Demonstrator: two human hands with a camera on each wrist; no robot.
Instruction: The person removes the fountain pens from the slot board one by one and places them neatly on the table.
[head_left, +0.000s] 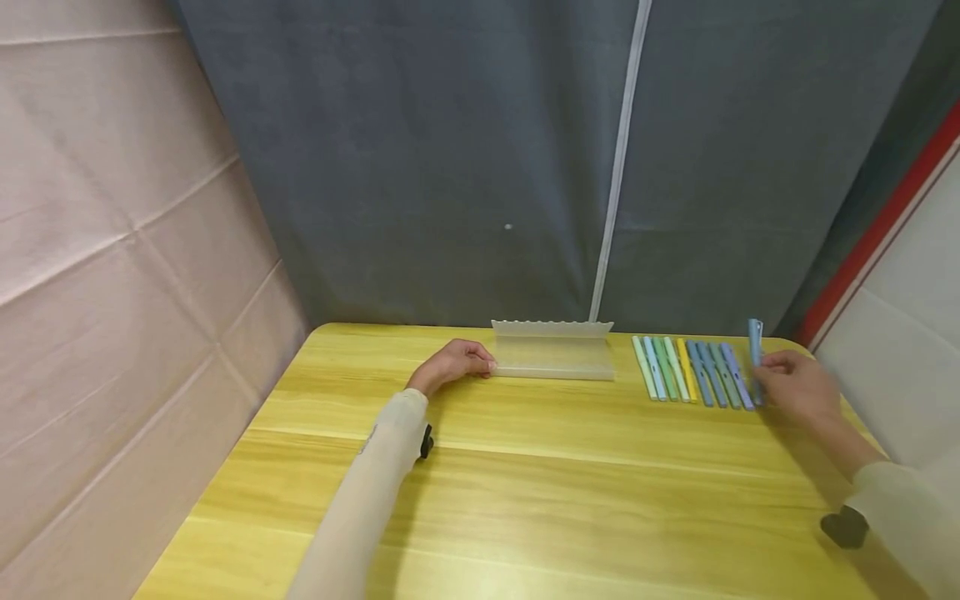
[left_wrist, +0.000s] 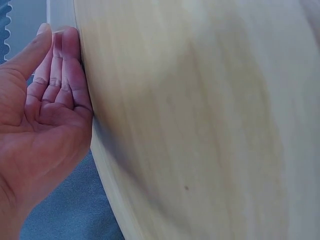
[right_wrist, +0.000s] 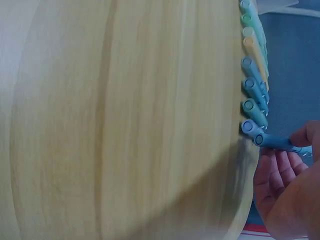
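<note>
A translucent plastic pen case (head_left: 555, 357) with a raised scalloped flap sits open near the table's far edge. At its left end my left hand (head_left: 459, 361) pinches the corner between thumb and fingers. My right hand (head_left: 801, 387) grips a blue marker (head_left: 755, 337) between thumb and fingers, tilted up at the right end of a row. In the right wrist view, the lower end of this blue marker (right_wrist: 272, 141) is close to a purple marker (right_wrist: 249, 127). Several green, blue, yellow and purple markers (head_left: 680, 371) lie side by side, right of the case.
The wooden table (head_left: 525, 500) stretches toward me. Behind it hangs a dark grey curtain (head_left: 450, 167) with a white strip. A pale cloth wall (head_left: 135, 292) stands at the left, and a white panel with a red edge (head_left: 885, 225) at the right.
</note>
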